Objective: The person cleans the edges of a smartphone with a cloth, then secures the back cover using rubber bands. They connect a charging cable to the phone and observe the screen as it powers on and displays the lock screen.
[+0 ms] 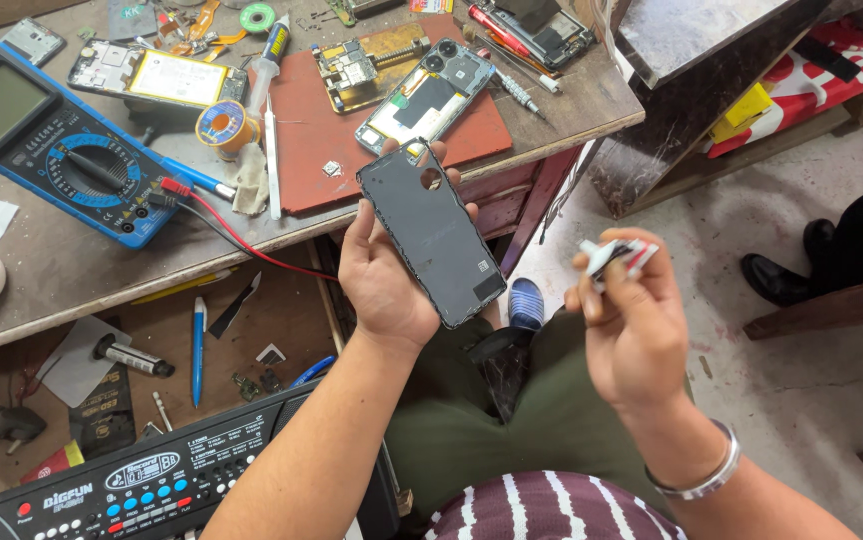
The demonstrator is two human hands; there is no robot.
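My left hand (383, 268) holds a dark phone back cover (431, 232), inner side up, just in front of the workbench edge. My right hand (633, 322) is closed around a small white and red tube-like object (615, 256), held off to the right of the cover and apart from it. An opened phone (427, 98) with its insides showing lies on a red mat (316, 150) on the bench, right beyond the cover.
A blue multimeter (46, 140) with red and black leads lies at left, with a solder spool (219, 126), another opened phone (156, 74), screwdrivers and parts about. An open drawer (181, 350) holds pens. A small keyboard (141, 480) sits below. Another person's shoe (776, 280) is at right.
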